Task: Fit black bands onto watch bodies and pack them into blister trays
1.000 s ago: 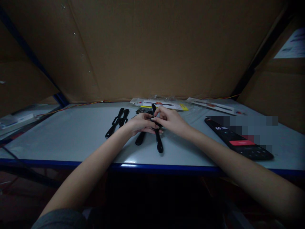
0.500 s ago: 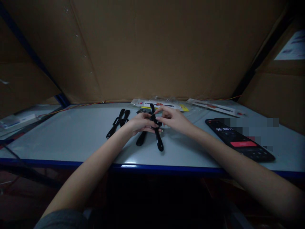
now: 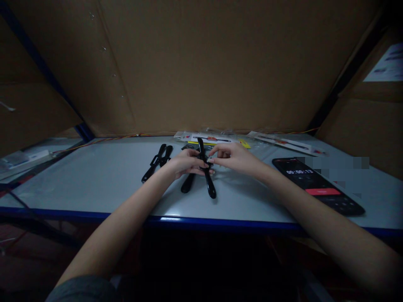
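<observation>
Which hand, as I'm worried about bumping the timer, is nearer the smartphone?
Right. The right hand is to the left of the smartphone; the left hand is farther left, holding a black spokeshave.

One view, head-worn. Looks from just off the near edge of the table, above it, facing forward and down across its top to the cardboard wall behind. Close range: left hand and right hand over mid-table. Wide take, side panels in at the table's left and right ends.
</observation>
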The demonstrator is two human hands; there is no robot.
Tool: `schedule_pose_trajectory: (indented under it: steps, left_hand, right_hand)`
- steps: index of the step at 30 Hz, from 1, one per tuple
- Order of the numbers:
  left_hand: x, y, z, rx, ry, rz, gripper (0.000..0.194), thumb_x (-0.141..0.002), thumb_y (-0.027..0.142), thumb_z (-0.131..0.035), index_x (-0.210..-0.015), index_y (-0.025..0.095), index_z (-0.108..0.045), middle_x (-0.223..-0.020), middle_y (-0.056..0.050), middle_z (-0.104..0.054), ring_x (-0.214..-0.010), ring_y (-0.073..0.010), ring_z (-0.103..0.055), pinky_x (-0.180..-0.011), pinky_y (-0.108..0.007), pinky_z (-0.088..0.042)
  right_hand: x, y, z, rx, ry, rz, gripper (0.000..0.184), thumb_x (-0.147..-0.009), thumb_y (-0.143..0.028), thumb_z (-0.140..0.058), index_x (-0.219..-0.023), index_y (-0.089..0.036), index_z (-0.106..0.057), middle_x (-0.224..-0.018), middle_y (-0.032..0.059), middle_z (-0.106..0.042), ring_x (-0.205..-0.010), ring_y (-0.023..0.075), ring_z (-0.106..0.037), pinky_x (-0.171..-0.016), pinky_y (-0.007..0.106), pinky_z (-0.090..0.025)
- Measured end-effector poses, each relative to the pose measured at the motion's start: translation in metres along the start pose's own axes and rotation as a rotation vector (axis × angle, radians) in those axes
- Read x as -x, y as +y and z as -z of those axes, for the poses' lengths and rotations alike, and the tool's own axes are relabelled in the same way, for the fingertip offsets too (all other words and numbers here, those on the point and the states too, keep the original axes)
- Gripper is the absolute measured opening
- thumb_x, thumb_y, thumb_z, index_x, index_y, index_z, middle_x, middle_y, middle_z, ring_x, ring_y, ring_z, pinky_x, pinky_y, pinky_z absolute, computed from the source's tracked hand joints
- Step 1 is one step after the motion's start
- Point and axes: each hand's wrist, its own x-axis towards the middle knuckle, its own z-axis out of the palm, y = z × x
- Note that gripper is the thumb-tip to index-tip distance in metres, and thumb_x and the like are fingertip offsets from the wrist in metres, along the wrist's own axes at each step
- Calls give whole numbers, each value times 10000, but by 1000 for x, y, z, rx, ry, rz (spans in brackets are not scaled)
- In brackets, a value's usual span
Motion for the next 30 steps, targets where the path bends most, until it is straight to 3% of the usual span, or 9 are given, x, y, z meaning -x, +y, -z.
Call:
schedule_pose_trajectory:
  steps: [8,14,17,22,30]
  left_hand:
    - [0,-3,-1,-19,-5,36,508,-672,-60,-618,-1133,6,-416,-733,-114,-664,-637,-212,-686,-594,-266,-567]
    - [-1,-3,1,-16,-12,15,345,-664,-54,-642,-966,29,-498,-746,-124,-663,-647,-207,-687,-591,-256,-567]
    - [-1,-2,1,-32,-31,32,333,-671,-63,-624,-967,26,-500,-763,-134,-665,-655,-204,-688,-603,-260,-566]
    - [-2,-3,2,-20,-18,35,451,-665,-56,-636,-1074,16,-462,-788,-132,-656,-675,-220,-689,-626,-279,-571]
    - [0,-1,1,9,9,31,574,-664,-66,-636,-1173,19,-384,-772,-103,-652,-671,-232,-689,-624,-296,-575]
  right_hand:
    - [3,-8,-12,52,-10,-28,240,-781,-354,-540,-624,-174,-559,-546,-12,-525,-510,99,-433,-495,241,-252]
    - [1,-8,-7,-61,-41,5,250,-833,-328,-457,-781,-176,-649,-600,-4,-549,-548,109,-457,-522,245,-278]
    - [1,-7,-4,27,-44,40,257,-842,-341,-452,-791,-196,-657,-616,0,-558,-576,118,-463,-542,250,-268]
    - [2,-6,0,210,0,52,368,-871,-378,-397,-609,-192,-577,-570,8,-514,-563,123,-435,-551,266,-245]
    - [3,-8,2,234,59,18,375,-867,-372,-399,-594,-184,-575,-529,3,-478,-516,115,-398,-522,273,-209]
